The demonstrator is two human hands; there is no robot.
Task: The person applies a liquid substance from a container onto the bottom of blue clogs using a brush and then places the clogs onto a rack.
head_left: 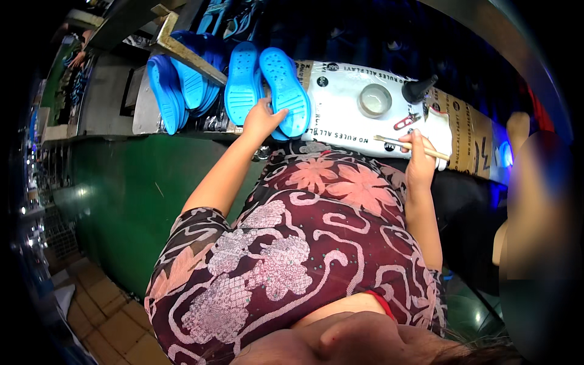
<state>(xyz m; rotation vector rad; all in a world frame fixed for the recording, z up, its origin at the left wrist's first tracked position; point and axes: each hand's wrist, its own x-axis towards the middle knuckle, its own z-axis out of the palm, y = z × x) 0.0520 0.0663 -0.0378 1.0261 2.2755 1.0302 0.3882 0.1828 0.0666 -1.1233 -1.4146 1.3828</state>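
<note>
My left hand (263, 120) is closed on the heel end of a blue shoe sole (285, 85), its thumb lying over the ribbed surface. Just left of that sole lies another blue sole (241, 82), its heel close to my fingers. A slim brush (390, 140) with a pale wooden handle is pinched in my right hand (418, 161); its tip points left over the white printed sheet (347, 131). Beyond the brush stand a round translucent cup (375, 101) and a black nozzle bottle (420, 89). Red-handled thread snips (406, 121) lie nearer my right hand.
Stacked blue soles (164, 94) stand farther left, beneath a worn metal bar (188, 52) that crosses above the bench. Brown printed cardboard (471, 137) covers the bench to the right. Another person's arm (518, 131) is at the right edge. Dark machinery (377, 36) runs behind.
</note>
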